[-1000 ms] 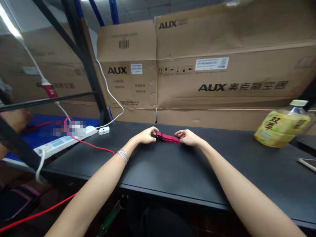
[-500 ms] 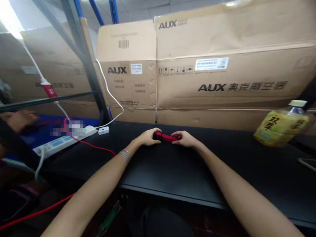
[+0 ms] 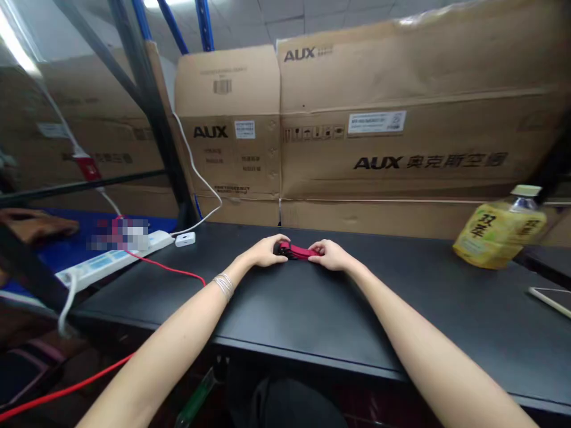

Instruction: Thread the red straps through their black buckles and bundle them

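Red straps [image 3: 298, 251] sat in a tight bundle on the black desk [image 3: 312, 312], nearer its far edge than its near one, with a dark end showing at the left. The person's left hand [image 3: 264, 251] lay over that dark end, its fingers [image 3: 277, 242] curled closed around it. The right hand [image 3: 331, 255] came in from the other side, its fingers [image 3: 314, 246] pinched closed on the red end. Both hands were gripping the bundle and rested on the desk only a short gap apart. Metal bangles [image 3: 223, 285] circled the left wrist.

At about 10 o'clock from the hands, a white power strip [image 3: 107, 266] ran along the desk's left end, partly covered by a blurred patch [image 3: 119, 235]. A red cable [image 3: 169, 268] led from it across the desk, and a small white adapter [image 3: 185, 239] sat just beside it. At 2 o'clock, a plastic drinks bottle [image 3: 499, 238] with a yellow-green label lay tilted near the far edge. A pale flat device [image 3: 551, 300] showed at 3 o'clock. Large AUX cardboard boxes [image 3: 392, 137] stood along the desk's far side, beside the dark uprights of a shelving rack [image 3: 154, 101].
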Demonstrator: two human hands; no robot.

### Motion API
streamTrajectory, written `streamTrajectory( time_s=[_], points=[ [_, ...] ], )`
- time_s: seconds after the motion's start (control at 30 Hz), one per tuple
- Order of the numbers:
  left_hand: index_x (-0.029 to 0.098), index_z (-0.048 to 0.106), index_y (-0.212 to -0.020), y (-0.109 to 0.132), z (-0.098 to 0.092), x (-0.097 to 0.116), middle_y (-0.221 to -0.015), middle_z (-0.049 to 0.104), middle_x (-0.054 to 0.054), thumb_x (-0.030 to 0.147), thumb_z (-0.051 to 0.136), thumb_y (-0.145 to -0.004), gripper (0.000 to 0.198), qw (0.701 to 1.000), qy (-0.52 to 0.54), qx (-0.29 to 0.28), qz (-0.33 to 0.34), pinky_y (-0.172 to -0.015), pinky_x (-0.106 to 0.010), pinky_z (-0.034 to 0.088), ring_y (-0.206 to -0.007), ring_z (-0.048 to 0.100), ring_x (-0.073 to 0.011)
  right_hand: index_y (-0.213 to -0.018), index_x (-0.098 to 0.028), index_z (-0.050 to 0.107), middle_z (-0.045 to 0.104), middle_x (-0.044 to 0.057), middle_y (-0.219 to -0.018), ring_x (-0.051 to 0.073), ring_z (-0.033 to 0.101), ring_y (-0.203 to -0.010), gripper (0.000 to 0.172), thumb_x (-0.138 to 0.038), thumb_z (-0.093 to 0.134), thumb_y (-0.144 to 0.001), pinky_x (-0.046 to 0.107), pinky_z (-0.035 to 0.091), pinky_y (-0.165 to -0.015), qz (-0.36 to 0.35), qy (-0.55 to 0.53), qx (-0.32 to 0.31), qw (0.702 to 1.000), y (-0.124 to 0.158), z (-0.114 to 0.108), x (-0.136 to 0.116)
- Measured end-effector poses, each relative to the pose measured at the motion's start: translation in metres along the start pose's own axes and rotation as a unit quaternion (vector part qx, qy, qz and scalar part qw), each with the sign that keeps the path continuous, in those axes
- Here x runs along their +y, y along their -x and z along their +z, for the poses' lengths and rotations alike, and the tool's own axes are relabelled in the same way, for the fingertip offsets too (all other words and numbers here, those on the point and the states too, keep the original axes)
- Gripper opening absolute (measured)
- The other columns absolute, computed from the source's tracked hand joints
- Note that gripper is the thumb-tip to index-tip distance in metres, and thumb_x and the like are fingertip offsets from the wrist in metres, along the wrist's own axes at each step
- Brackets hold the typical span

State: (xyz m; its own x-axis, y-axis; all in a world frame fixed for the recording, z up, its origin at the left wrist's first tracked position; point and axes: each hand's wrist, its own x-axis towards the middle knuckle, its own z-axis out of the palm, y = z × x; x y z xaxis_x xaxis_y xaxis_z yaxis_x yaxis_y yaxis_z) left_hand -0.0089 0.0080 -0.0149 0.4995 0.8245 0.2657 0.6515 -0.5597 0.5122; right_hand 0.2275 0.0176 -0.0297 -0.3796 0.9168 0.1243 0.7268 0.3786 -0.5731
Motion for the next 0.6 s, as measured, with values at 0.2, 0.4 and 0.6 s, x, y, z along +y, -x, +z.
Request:
streamTrajectory(
  time_s=[0.2, 0.4, 0.6],
  points=[
    [0.018, 0.055, -0.112, -0.002, 0.0009, -0.0045, -0.087, 0.06, -0.003, 0.03, 0.071, -0.064, 0.052, 1.0, 0.007, 0.003, 0.001, -0.071, -0.025, 0.042, -0.081, 0.056, -0.0184, -0.096, -0.015, 0.067, 0.067, 0.006, -0.083, 0.015, 0.06, -0.072, 0.026, -0.024, 0.066, -0.071, 0.024, 0.045, -0.067, 0.002, -0.006, -0.009, 1.0, -0.0004, -0.0007, 0.0009],
    [0.015, 0.056, -0.111, -0.0035, 0.0016, -0.0063, -0.074, 0.058, -0.001, 0.032, 0.071, -0.064, 0.053, 1.0, 0.014, 0.0, -0.018, -0.067, -0.025, 0.042, -0.075, 0.056, -0.0181, -0.096, -0.015, 0.067, 0.068, 0.006, -0.085, 0.015, 0.06, -0.075, 0.027, -0.024, 0.066, -0.071, 0.023, 0.045, -0.069, 0.016, -0.017, -0.013, 1.0, -0.0005, -0.0008, 0.0012],
    [0.016, 0.058, -0.107, -0.0048, 0.0017, -0.0083, -0.081, 0.061, -0.002, 0.031, 0.072, -0.062, 0.05, 1.0, 0.02, 0.006, -0.005, -0.068, -0.024, 0.043, -0.077, 0.057, -0.0171, -0.097, -0.015, 0.067, 0.068, 0.006, -0.084, 0.015, 0.06, -0.074, 0.028, -0.023, 0.067, -0.07, 0.023, 0.045, -0.068, 0.015, -0.033, -0.016, 0.999, -0.0006, -0.0009, 0.0025]
  ],
)
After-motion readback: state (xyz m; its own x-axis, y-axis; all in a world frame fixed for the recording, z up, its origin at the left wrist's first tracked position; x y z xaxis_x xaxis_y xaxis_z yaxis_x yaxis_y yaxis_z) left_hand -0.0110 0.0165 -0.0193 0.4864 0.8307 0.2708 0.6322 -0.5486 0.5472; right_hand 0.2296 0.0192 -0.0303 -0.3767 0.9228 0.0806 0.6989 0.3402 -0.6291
